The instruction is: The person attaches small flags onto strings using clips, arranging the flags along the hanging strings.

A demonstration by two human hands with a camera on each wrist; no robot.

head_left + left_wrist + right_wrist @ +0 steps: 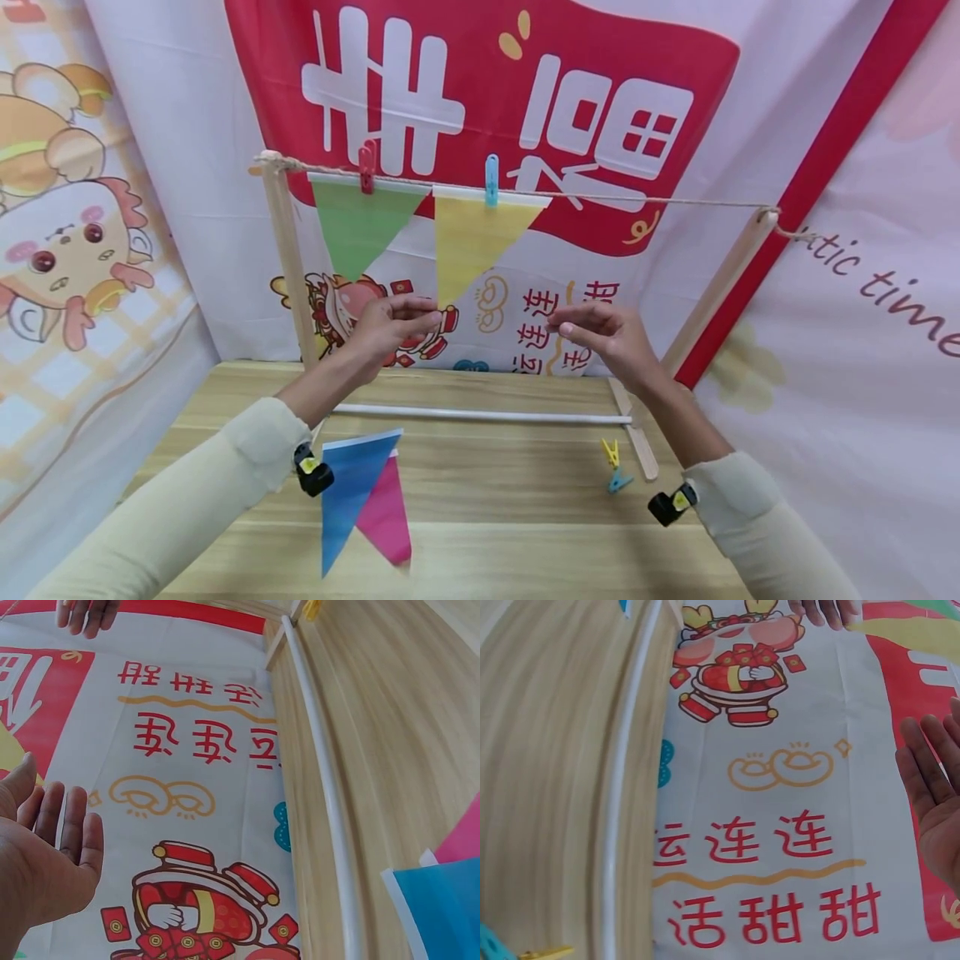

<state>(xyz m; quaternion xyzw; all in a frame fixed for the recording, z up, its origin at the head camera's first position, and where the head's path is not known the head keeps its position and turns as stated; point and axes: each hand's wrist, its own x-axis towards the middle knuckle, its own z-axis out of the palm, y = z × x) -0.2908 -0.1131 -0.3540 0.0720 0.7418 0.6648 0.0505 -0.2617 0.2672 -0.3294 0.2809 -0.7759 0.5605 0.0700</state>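
A green pennant (365, 223) and a yellow pennant (480, 237) hang from a string (600, 197). A red clothespin (367, 167) clips the green one, and a blue clothespin (492, 181) clips the yellow one. My left hand (393, 327) is raised at the yellow pennant's lower tip, its fingers relaxed and fairly straight. Off to the right, my right hand (603, 333) hovers with fingers loosely extended and nothing in them. The left wrist view shows the left palm (49, 862) with fingers spread from the thumb.
Two wooden posts (288, 258) hold up the string, joined low down by a white rod (480, 413). On the wooden table (525, 558) lie a blue pennant (348, 483) overlapping a pink pennant (388, 521). A yellow clothespin (611, 454) and another blue clothespin (618, 481) lie at right.
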